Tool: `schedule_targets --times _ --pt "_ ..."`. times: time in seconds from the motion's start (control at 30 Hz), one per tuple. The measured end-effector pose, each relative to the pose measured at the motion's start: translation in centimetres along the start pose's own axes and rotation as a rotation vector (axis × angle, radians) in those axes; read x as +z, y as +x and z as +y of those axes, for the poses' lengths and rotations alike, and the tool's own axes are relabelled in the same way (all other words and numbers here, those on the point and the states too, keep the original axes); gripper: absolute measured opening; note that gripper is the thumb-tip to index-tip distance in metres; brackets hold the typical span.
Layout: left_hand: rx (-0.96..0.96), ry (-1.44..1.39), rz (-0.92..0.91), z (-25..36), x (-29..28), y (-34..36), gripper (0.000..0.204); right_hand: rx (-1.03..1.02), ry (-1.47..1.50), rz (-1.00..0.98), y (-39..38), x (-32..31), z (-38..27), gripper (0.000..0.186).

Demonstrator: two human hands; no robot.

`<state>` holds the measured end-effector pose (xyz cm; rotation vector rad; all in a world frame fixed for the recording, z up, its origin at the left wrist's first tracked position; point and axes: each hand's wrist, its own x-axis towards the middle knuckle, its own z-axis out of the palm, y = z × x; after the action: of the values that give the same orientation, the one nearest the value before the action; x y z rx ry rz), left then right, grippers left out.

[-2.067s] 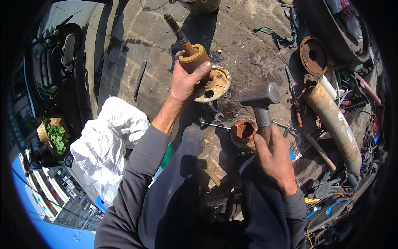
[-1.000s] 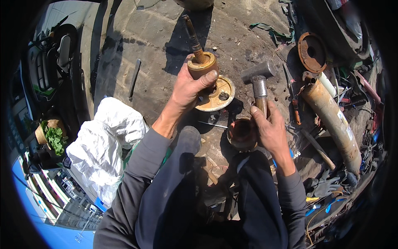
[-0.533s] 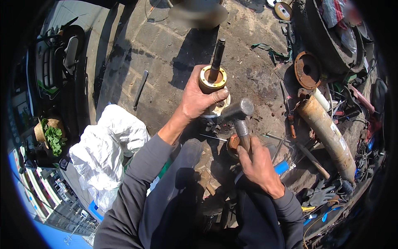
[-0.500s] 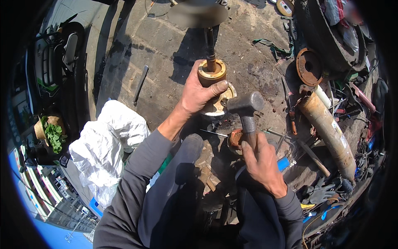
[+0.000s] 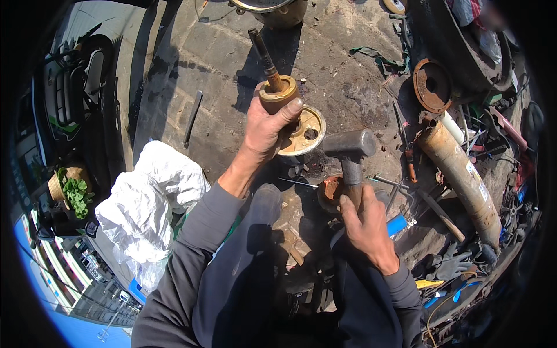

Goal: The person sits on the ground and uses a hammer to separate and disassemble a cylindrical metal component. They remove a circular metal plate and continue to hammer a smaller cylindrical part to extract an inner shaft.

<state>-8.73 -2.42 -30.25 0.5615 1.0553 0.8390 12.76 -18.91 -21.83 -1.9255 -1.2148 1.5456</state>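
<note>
My left hand [image 5: 268,124] is wrapped round a brass-coloured cylindrical housing [image 5: 279,87]. A brown, worn metal shaft [image 5: 264,55] sticks up out of its ringed end, tilted toward the far left. A pale round flange [image 5: 307,124] with holes shows just below and right of the housing; whether the two are joined is hidden by my hand. My right hand [image 5: 368,226] grips a hammer [image 5: 351,145] by its wooden handle. The steel head is up, right of the flange and apart from it. At the far top edge a round metal casing [image 5: 284,16] stands clear of the shaft's end.
A rusty cylinder [image 5: 461,180] lies at right beneath a rusty disc [image 5: 432,86], among scattered tools and gloves [image 5: 449,267]. A dark metal bar [image 5: 194,119] and a white sack [image 5: 154,214] are at left. A small can [image 5: 332,191] stands near my right hand.
The round metal piece, blurred over the shaft's end before, is now apart from it at the top edge. My left hand has tilted the shaft leftward. The hammer has shifted slightly right.
</note>
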Motion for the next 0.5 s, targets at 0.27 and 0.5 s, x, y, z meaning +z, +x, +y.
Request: schedule_targets --times 0.27,0.5 --pt "0.011 -0.239 -0.029 -1.1 2.0 -0.8 0.036 -0.014 0.454 0.281 5.8 2.4 0.4 0.034" --pt "-0.095 -0.166 -0.289 -0.7 1.3 -1.6 0.058 0.180 0.863 0.016 8.1 -0.4 0.4 0.027"
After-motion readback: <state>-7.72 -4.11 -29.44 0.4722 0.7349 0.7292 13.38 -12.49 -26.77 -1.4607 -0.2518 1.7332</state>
